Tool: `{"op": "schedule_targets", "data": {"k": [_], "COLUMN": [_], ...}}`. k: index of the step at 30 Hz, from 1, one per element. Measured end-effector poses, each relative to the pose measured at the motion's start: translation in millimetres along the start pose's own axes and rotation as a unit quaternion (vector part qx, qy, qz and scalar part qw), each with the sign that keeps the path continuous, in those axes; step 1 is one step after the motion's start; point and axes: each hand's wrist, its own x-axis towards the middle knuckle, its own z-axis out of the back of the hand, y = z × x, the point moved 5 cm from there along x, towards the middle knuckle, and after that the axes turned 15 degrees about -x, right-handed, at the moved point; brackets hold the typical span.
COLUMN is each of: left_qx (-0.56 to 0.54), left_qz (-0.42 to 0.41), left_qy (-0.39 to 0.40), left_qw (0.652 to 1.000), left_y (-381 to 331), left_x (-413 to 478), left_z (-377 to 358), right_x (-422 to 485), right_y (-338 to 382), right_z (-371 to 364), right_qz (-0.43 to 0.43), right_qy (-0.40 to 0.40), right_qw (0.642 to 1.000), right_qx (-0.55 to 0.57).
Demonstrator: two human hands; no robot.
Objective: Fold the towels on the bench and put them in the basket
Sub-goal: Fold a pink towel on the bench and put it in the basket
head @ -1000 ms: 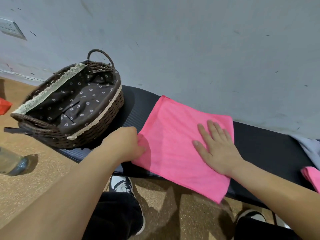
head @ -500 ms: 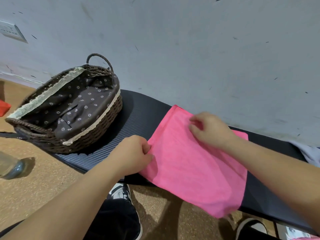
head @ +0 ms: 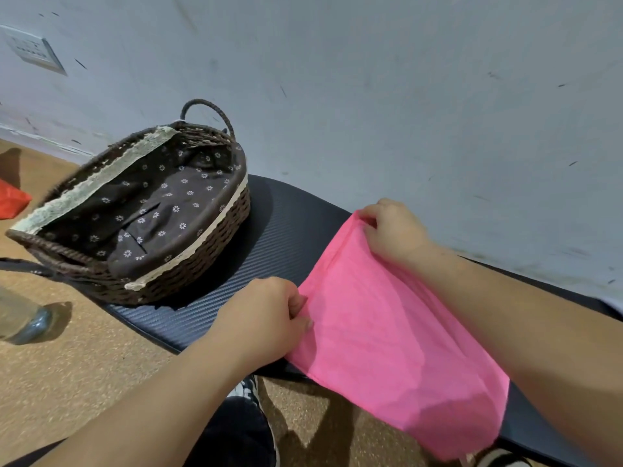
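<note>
Currently left hand [head: 266,318] and right hand [head: 392,230] are each pinching a pink towel [head: 387,335] corner at the bench [head: 286,237] front edge.

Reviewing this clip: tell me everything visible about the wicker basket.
The basket is oval, woven from dark brown wicker, with a looped handle at each end. A dark brown fabric liner dotted with small white flowers fills the inside, and pale lace trim folds over the rim. No towel shows inside. It stands upright on the left end of the black bench, near the wall, one end overhanging the floor. Neither hand touches it; the pink towel lies apart to its right.
</note>
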Motion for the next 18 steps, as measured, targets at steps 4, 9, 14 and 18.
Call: {"op": "schedule_targets", "data": {"k": [4,9,14,18], "left_qx": [0.039,0.012,-0.054,-0.019], "left_qz": [0.001,0.009,0.083,0.091], "left_qy": [-0.013,0.018,0.022,0.003], "left_qw": [0.999,1.0,0.995,0.996], "left_y": [-1,7,13,14], "left_x": [-6,-6,-1,1], "left_z": [3,5,18,21], "right_x": [-1,3,15,18], "right_y": [3,-1,-3,6], "right_z": [1,2,-6,-13], "right_qz": [-0.052,-0.07,-0.119,-0.125], "right_qy": [0.009,-0.014,-0.012,0.014], "right_qw": [0.992,0.987,0.978,0.983], "right_qx": [0.114,0.147,0.171,0.135]}}
